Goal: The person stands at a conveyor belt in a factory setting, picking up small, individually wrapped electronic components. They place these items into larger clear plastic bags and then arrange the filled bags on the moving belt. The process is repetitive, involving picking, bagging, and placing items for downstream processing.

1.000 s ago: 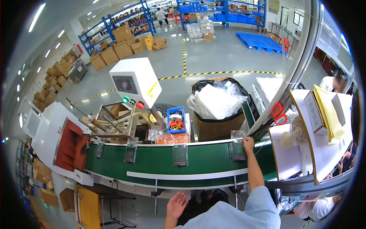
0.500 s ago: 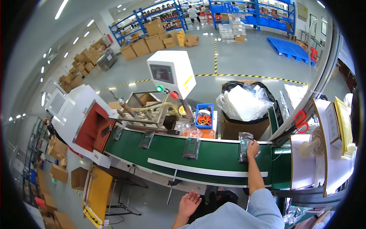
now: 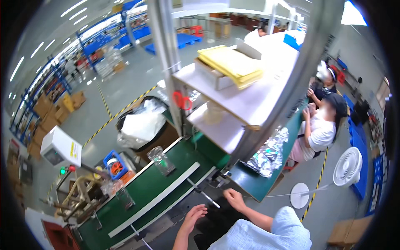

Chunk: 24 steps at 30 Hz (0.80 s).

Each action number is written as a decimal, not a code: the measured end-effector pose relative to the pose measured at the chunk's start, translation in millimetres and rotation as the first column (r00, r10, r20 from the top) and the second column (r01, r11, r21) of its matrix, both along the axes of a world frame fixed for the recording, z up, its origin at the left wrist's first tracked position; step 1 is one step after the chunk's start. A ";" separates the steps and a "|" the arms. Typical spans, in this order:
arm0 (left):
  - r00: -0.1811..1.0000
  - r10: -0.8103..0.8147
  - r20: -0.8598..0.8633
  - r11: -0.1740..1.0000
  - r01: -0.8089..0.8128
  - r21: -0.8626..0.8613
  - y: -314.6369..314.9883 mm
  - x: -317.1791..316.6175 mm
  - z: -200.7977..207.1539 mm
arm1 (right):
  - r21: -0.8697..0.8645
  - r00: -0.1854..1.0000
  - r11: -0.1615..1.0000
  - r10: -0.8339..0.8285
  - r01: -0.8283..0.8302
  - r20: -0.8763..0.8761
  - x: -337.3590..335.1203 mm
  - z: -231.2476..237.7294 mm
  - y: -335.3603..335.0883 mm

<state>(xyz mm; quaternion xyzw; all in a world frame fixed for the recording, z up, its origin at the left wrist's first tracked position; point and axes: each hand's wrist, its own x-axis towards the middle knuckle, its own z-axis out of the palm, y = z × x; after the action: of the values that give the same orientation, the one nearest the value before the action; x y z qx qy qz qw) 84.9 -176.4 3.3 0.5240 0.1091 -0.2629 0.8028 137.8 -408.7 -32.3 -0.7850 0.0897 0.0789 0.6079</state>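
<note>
My left hand [image 3: 194,217] hovers on the near side of the green conveyor belt [image 3: 143,189], fingers stretched and nothing in it. To its right, my right hand [image 3: 235,200] is in the air near the belt's end, fingers curled in, with nothing visible in them. A clear plastic bag with a dark flat item inside [image 3: 161,161] lies on the belt, apart from both hands. Farther left along the belt lie another bagged item [image 3: 125,197] and a third bag [image 3: 96,221]. A white guide rail [image 3: 155,200] runs between the hands and the bags.
Right of the belt, a green table [image 3: 246,185] carries a pile of silvery bags [image 3: 268,154]; two people sit beside it. A metal post and white shelf [image 3: 225,96] stand ahead. Red scissors [image 3: 182,101] hang there. A lined bin [image 3: 141,125] sits behind the belt.
My right hand has let go of the bagged item on the belt and drawn back toward me, to the right. The view has swung right, bringing the green table and seated people in.
</note>
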 end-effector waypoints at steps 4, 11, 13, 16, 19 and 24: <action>0.952 -0.306 0.007 0.951 0.306 0.045 -75.4 51.7 -22.9 | 0.149 0.818 0.855 -0.404 0.497 -0.410 -32.3 -51.0 -127.3; 0.977 -0.165 0.136 0.844 0.068 0.532 -247.7 176.4 -109.4 | 0.334 0.679 0.670 -0.350 0.663 -0.645 30.0 -88.8 -221.6; 0.980 -0.108 0.169 0.789 -0.019 0.614 -279.2 213.9 -119.5 | 0.450 0.698 0.609 -0.254 0.654 -0.670 55.1 -85.2 -232.4; 0.990 -0.128 0.066 0.755 0.054 0.654 -296.1 262.0 -127.2 | 0.676 0.810 0.489 -0.120 0.552 -0.575 83.2 -112.8 -241.6; 0.951 -0.297 -0.083 0.725 0.281 0.629 -300.6 281.6 -126.3 | 0.774 0.841 0.351 -0.089 0.528 -0.533 95.7 -155.3 -252.7; 0.910 -0.378 -0.172 0.667 0.396 0.631 -298.5 270.6 -125.4 | 0.695 0.840 0.518 -0.091 0.498 -0.535 93.7 -137.5 -258.2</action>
<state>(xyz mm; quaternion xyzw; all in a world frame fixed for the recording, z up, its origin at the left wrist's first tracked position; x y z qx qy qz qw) 355.5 -474.9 -122.1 0.7778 0.0907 -0.3791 0.4929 231.6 -666.9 -169.8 -0.3492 0.3116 0.1756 0.8661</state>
